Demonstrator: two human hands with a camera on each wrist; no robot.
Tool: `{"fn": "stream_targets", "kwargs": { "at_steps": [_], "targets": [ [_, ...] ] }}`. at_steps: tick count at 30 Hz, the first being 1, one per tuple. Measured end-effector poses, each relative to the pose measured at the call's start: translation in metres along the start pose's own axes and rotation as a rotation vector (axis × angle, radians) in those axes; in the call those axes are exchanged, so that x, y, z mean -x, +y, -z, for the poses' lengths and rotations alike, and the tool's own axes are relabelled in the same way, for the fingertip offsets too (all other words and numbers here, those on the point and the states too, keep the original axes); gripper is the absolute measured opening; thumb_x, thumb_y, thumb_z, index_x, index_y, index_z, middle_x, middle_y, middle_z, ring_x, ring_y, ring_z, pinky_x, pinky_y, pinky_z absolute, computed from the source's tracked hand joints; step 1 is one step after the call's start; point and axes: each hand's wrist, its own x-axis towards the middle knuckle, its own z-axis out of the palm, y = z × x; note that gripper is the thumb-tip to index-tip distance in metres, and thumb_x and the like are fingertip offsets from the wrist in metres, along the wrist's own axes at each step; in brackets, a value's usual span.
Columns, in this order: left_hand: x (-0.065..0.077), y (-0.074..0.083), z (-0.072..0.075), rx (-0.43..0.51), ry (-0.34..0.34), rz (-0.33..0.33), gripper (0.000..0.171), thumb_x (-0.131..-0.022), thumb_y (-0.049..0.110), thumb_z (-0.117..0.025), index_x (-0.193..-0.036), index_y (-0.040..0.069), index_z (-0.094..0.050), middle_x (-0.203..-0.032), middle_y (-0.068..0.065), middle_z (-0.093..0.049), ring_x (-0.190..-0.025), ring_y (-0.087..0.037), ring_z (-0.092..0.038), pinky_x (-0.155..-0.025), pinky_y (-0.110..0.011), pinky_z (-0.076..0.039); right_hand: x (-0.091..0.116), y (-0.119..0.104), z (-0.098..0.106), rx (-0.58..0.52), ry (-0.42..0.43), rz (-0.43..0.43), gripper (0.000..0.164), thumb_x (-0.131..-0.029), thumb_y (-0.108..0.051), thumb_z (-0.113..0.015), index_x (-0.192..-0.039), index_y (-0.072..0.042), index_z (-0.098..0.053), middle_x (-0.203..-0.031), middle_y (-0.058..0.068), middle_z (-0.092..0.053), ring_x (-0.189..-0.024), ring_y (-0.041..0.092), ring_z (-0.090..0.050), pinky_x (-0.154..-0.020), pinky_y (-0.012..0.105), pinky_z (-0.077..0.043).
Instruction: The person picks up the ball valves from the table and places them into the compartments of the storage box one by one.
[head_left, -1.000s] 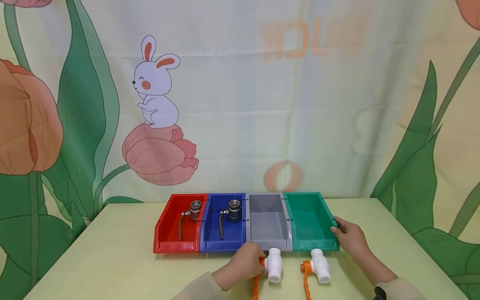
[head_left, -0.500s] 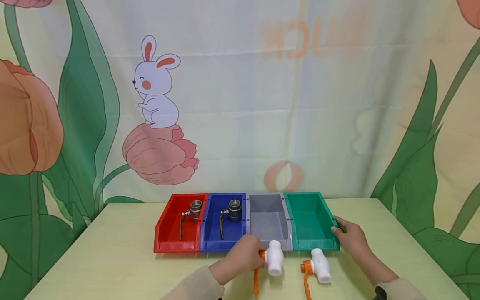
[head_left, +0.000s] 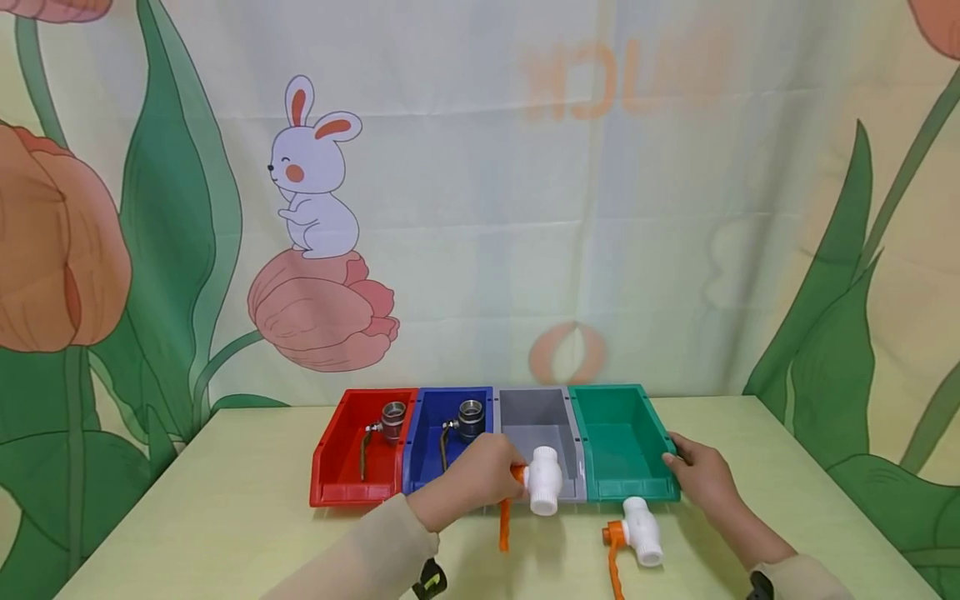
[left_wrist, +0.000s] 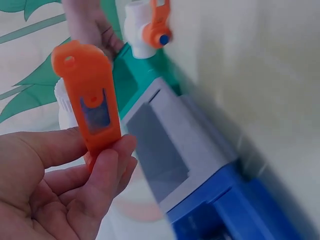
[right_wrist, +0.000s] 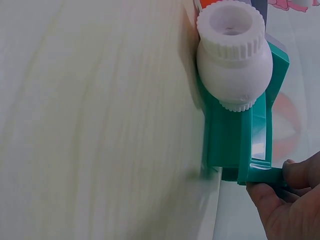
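White valve (head_left: 545,481) lifted higher, left hand (head_left: 486,473) pinching orange handle (head_left: 504,527); right hand (head_left: 703,475) gripping green bin (head_left: 618,490).

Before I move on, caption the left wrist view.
Left hand pinching a white ball valve by its orange handle near grey bin and blue bin.

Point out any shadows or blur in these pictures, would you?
Head view: mostly clear, with a soft shadow on the table below the raised white valve; left wrist view: the blue bin looks blurred, the orange handle crisper; right wrist view: rather dim, a soft shadow near the green bin.
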Motion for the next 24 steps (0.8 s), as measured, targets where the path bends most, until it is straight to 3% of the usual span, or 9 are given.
{"fn": "stream_targets", "kwargs": {
  "at_steps": [8, 16, 24],
  "targets": [
    [-0.015, 0.012, 0.031, -0.016, -0.042, 0.065, 0.012, -0.082, 0.004, -0.083, -0.076, -0.001, -0.073, -0.060, 0.000, -0.054, -0.049, -0.010, -0.047, -0.049, -0.017, -0.040, 0.001, -0.003, 0.000, -0.002, 0.003, 0.000, 0.051, -0.107, -0.009, -0.047, -0.151, 0.012, -0.034, -0.150, 0.035, -0.040, -0.144, 0.055, -0.036, -0.113, 0.061, -0.038],
    [-0.041, 0.022, 0.067, -0.022, -0.122, 0.098, 0.007, -0.085, 0.005, -0.081, -0.084, 0.001, -0.076, -0.059, 0.000, -0.056, -0.050, -0.016, -0.057, -0.050, -0.019, -0.045, -0.001, 0.000, 0.002, -0.007, 0.004, -0.002, 0.051, -0.108, -0.011, -0.048, -0.151, 0.012, -0.034, -0.150, 0.036, -0.040, -0.143, 0.056, -0.036, -0.113, 0.061, -0.039],
    [-0.069, 0.033, 0.087, -0.042, -0.178, 0.100, 0.012, -0.087, 0.003, -0.077, -0.098, -0.002, -0.077, -0.071, -0.002, -0.059, -0.055, -0.011, -0.060, -0.061, -0.023, -0.059, -0.003, 0.002, 0.000, -0.004, 0.010, 0.002, 0.050, -0.108, -0.010, -0.047, -0.151, 0.012, -0.036, -0.150, 0.036, -0.041, -0.143, 0.055, -0.037, -0.112, 0.061, -0.040]
  ]
}}
